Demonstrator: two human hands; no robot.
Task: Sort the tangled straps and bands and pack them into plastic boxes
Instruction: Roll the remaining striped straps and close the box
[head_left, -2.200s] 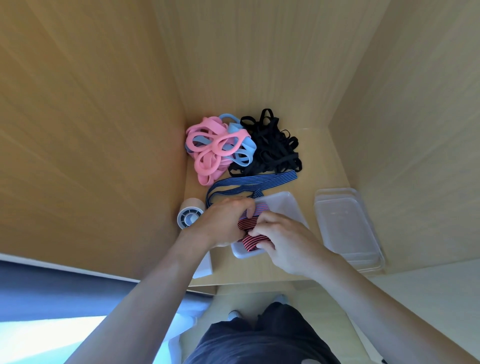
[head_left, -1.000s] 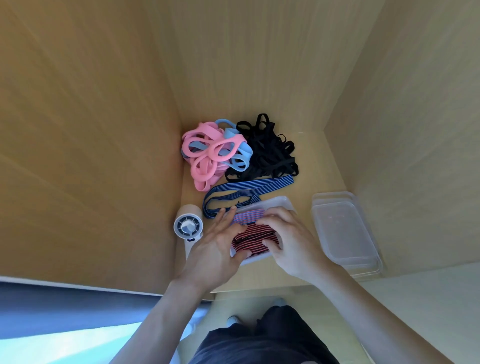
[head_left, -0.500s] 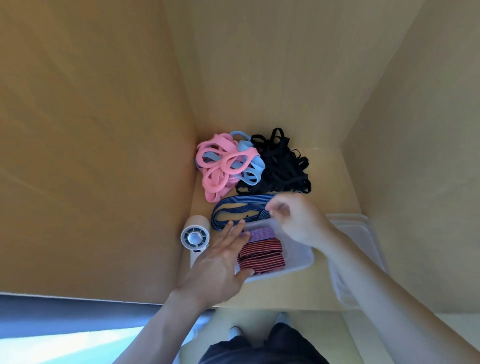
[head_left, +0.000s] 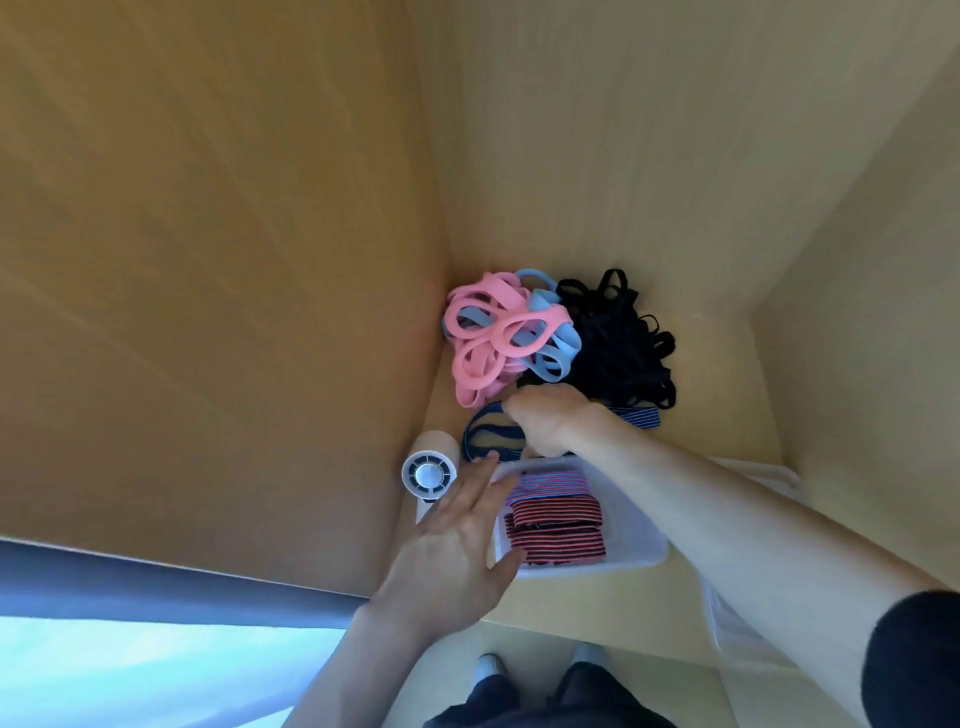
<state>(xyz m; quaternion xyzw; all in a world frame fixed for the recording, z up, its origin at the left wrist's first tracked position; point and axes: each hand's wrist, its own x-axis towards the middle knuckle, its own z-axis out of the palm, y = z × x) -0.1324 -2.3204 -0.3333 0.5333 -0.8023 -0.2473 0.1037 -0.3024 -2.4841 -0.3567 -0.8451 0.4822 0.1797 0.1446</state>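
A clear plastic box sits near the shelf's front edge and holds folded red-and-black and red-and-blue striped bands. My left hand hovers flat with spread fingers at the box's left rim. Behind the box lies a blue striped strap, and my right hand curls its fingers round it. At the back lie a tangle of pink bands, light blue bands and black straps.
A small white fan lies at the left wall, beside my left hand. A second clear box stands at the right, mostly hidden by my right arm. Wooden walls close in on left, back and right.
My right hand left the box and reached back to grasp the blue striped strap. My left hand lifted off the folded bands and spread open at the box's left rim.
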